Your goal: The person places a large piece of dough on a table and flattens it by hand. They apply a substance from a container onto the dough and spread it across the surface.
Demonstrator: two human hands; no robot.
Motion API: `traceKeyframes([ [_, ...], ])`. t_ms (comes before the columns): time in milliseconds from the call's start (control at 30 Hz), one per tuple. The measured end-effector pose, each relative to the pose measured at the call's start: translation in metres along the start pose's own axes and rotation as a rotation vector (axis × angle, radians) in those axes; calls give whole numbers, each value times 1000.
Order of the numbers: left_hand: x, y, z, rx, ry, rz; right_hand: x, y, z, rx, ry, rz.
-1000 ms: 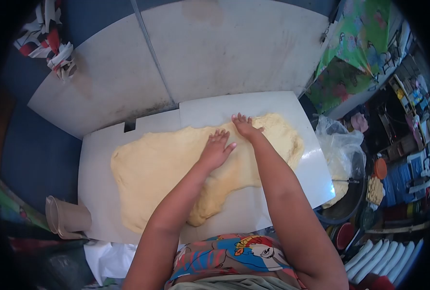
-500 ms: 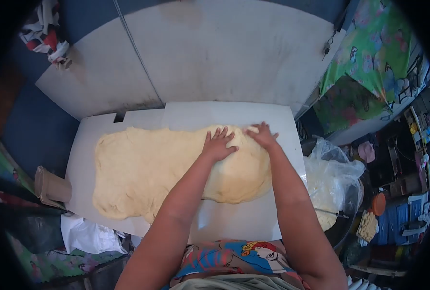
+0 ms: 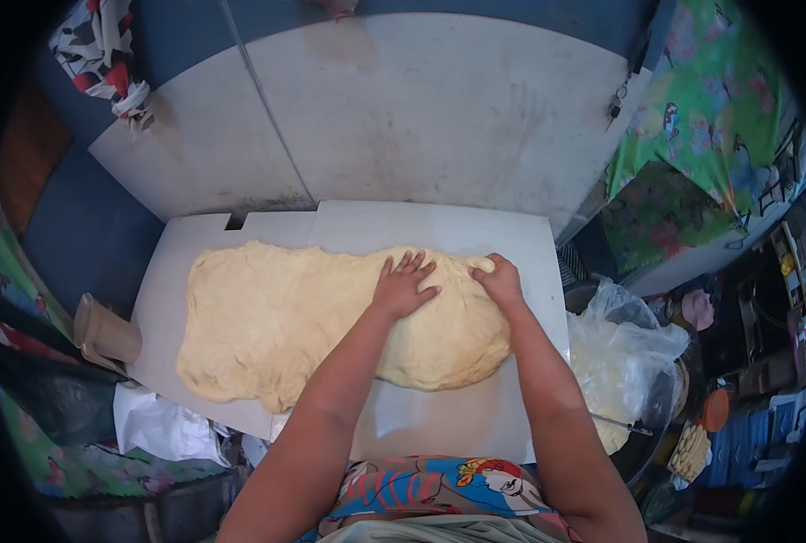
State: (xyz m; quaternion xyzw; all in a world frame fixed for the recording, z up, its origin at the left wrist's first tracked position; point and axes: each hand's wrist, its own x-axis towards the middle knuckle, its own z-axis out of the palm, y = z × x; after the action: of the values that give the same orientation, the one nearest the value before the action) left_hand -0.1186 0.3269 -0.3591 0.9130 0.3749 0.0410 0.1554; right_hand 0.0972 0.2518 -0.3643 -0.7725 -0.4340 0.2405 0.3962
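A large, pale yellow slab of dough point(image 3: 258, 312) lies across the white board point(image 3: 448, 425), lumpy along its edges and thicker at the right. My left hand point(image 3: 403, 286) rests flat on the dough's upper right part, its fingers spread. At the far right corner, my right hand point(image 3: 500, 279) has its fingers curled around the dough's edge, pinching a small bulge of it.
A tan plastic container point(image 3: 109, 333) stands at the board's left edge. To the right, a clear plastic bag point(image 3: 624, 335) sits over a dark basin holding more pale dough. A whitish wall panel point(image 3: 421, 109) rises behind the board, and a green butterfly-print cloth point(image 3: 701, 118) hangs at right.
My right hand has gone from spread fingers to curled ones gripping the dough's edge. My left hand stays flat on the dough. The view has shifted slightly.
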Motion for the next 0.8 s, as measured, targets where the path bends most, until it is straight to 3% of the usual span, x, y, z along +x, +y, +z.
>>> traceKeyframes([
  [133,-1,23,-6,85,-73,-112,21,6,-28,96,-163,-78],
  [200,-8,39,-5,162,-123,-180,29,0,-49,167,-131,-78],
  [267,-18,49,6,-72,182,10,27,-3,-69,237,-112,-42],
  [367,1,54,20,-48,111,107,52,17,-72,437,-82,22],
  [433,34,55,18,30,-5,63,72,66,-38,-78,178,39],
  [467,49,56,13,113,-69,35,63,42,-41,-150,124,224],
  [500,57,56,9,106,-57,31,72,43,-43,-158,125,213],
  [567,55,54,8,128,-111,30,70,54,-41,-393,-29,-114],
  [600,58,51,7,128,-112,31,71,48,-54,-300,-228,-34],
  [700,71,25,10,73,-82,132,41,6,-74,-425,-159,-129],
  [767,87,-10,15,-798,-162,54,33,1,-66,-404,-44,-252],
  [800,81,-12,20,-1015,67,86,29,-1,-60,-372,72,-368],
])
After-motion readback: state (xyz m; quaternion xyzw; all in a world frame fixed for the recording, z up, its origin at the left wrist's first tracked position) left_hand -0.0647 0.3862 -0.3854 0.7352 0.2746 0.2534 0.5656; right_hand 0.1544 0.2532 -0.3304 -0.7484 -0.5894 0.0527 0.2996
